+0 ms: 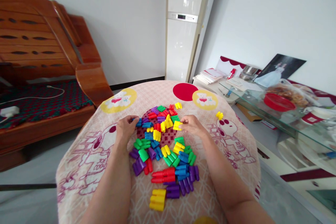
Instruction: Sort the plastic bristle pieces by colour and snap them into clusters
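Observation:
Brightly coloured plastic building blocks lie in a loose heap on a cloth-covered round table (147,91). At the heap's left edge, my left hand (127,126) is closed with its fingertips on a blue block (137,122). Across the heap, my right hand (193,125) pinches a yellow block (177,125) between thumb and fingers. Between the hands lie more yellow blocks (168,122) and a red block (157,127). Nearer to me are a pair of red blocks (163,175), purple blocks (185,184) and a separate yellow block (158,199).
A lone yellow block (219,115) sits off to the right. Beyond the table's right side is a glass-topped cabinet (252,106) with a red basket (279,101) and papers (210,76). A wooden bench (89,77) stands at left, a white air conditioner (181,42) behind.

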The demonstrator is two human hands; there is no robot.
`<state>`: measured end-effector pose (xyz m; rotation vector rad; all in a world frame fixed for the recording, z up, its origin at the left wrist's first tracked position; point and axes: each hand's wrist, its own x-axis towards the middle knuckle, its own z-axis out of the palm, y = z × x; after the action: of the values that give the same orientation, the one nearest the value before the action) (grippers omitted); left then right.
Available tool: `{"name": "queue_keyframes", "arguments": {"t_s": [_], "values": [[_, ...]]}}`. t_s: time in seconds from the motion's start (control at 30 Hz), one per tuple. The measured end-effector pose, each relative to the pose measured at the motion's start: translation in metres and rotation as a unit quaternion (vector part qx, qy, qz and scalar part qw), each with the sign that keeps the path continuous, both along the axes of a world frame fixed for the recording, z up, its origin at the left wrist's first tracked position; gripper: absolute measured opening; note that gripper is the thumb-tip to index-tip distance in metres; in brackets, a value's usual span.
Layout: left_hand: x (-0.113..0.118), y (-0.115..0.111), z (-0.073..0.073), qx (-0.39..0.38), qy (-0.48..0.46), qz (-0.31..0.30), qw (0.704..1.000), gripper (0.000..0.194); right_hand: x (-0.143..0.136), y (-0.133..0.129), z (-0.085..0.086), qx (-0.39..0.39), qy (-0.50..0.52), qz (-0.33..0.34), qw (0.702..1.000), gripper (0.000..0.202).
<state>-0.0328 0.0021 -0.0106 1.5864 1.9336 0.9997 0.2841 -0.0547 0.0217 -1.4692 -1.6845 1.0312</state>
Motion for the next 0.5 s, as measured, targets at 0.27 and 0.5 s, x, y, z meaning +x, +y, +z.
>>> {"name": "queue_keyframes", "arguments": {"t_s": [0.27,0.5], "values": [[0.000,0.000,0.002,-0.003,0.027,0.000,1.000,0.039,0.073,0.008,0.012,0.080,0.037,-0.268,0.959,0.027],[-0.002,0.002,-0.002,0.006,0.034,-0.011,0.999,0.041,0.148,-0.010,0.017,0.254,-0.166,-0.512,0.803,0.030]]}}
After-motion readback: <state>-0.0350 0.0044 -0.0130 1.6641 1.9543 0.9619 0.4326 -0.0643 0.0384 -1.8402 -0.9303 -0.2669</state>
